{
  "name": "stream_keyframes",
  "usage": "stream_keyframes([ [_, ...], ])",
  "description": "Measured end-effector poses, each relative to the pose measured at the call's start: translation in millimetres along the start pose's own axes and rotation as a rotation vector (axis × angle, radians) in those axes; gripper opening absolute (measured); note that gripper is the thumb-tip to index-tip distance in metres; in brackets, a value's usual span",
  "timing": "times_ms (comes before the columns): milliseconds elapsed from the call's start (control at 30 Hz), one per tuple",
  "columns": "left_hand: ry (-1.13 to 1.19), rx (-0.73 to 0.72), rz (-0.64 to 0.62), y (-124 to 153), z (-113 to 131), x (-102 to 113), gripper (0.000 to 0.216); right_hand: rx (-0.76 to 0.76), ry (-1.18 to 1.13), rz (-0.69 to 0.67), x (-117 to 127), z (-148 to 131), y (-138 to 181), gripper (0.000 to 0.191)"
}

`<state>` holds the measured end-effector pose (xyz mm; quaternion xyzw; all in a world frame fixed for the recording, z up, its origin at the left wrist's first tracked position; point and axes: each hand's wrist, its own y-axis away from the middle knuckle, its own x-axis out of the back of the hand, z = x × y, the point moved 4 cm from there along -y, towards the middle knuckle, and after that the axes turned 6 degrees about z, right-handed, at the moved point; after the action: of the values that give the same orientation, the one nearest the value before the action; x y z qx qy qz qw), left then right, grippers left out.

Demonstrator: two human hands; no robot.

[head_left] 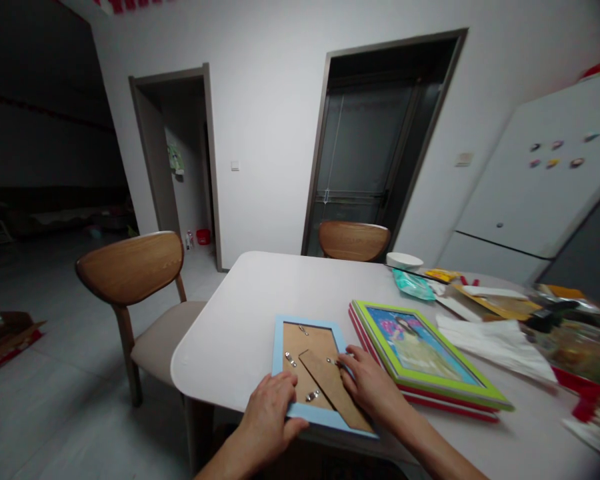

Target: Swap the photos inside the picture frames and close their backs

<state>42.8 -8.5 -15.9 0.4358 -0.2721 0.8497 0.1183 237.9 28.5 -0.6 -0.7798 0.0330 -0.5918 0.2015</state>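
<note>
Two hands rest on the blue frame (pixel 303 360), face down at the table's (pixel 240 300) near edge: left hand (pixel 270 403) flat on its left corner, right hand (pixel 367 381) loosely curled at its right rim, neither gripping. It looks light, stiff and probably glass-fronted, best held by the outer rails.

The single view comes from the person's head and looks forward and a little down from the near edge of the table (pixel 250 293), across it toward the far wall and its doorways (pixel 375 140). The left hand (pixel 270 407) and right hand (pixel 367 383) lie close under the lens at the bottom edge. The wide lens tilts the fridge (pixel 540 193) at the right margin.
</note>
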Motion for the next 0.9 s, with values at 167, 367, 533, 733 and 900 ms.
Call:
stream_keyframes([
  [167, 0.006, -0.006, 0.013, 0.2, -4.5, -3.4, 0.057, 0.199, -0.104, -0.015, 3.5, -46.6, 20.0, 0.024],
  [367, 0.015, -0.015, 0.025, 0.1, -2.8, -2.2, 0.052, 0.291, -0.138, -0.067, 7.1, -71.0, 27.4, 0.019],
  [533, 0.021, -0.017, 0.055, 0.1, -5.3, -0.7, 0.053, 0.329, -0.149, -0.099, 9.8, -66.9, 32.6, 0.023],
  [733, 0.032, -0.004, 0.04, 2.6, -8.3, -1.3, 0.055, 0.189, -0.205, -0.023, -10.5, -64.7, -4.0, 0.029],
  [900, 0.04, 0.007, 0.038, 4.5, -5.9, 0.9, 0.057, 0.18, -0.058, -0.068, -34.0, -79.3, -39.7, 0.024],
])
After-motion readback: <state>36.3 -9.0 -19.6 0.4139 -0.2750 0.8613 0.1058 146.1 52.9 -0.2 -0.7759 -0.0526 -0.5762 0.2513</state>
